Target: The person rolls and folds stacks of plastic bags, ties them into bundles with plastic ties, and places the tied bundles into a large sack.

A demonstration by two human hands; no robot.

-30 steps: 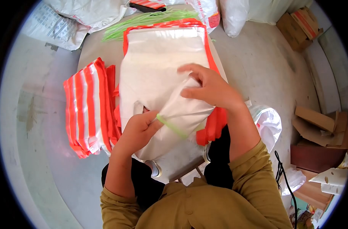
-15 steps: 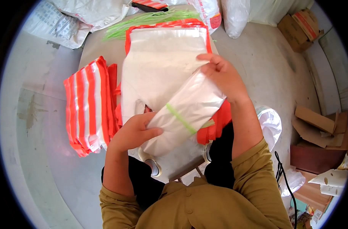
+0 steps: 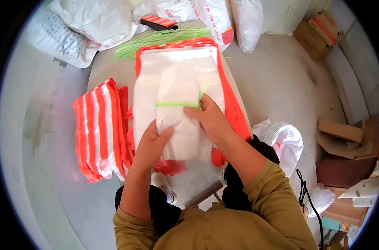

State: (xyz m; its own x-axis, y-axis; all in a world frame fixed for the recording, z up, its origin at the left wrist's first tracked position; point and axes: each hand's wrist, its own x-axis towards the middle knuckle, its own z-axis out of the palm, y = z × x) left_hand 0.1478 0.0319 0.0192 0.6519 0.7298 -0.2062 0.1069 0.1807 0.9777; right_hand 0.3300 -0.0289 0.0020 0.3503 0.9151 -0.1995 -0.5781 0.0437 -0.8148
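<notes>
A folded bundle of white plastic bags [image 3: 177, 141] lies lengthwise over the stack, a green tie [image 3: 177, 104] running across it. My left hand [image 3: 151, 143] grips its left edge, thumb on top. At the right edge, my right hand [image 3: 212, 121] holds the bundle beside the tie's upright end, with some fingers hidden. Beneath is a stack of flat white bags [image 3: 145, 83] with red edges showing at the back and right. To the left lies a pile of red-and-white striped bags [image 3: 98, 129].
Loose green ties [image 3: 164, 39] spread across the table's far end, near a dark item with a striped top [image 3: 159, 22]. White sacks [image 3: 89, 21] stand behind. On the right are an open white bag [image 3: 287, 143], a black cable [image 3: 308, 191] and cardboard boxes [image 3: 318, 35].
The bundle has turned from a slant to nearly straight and moved onto the stack. My right hand has come down from its far corner to its right edge by the tie.
</notes>
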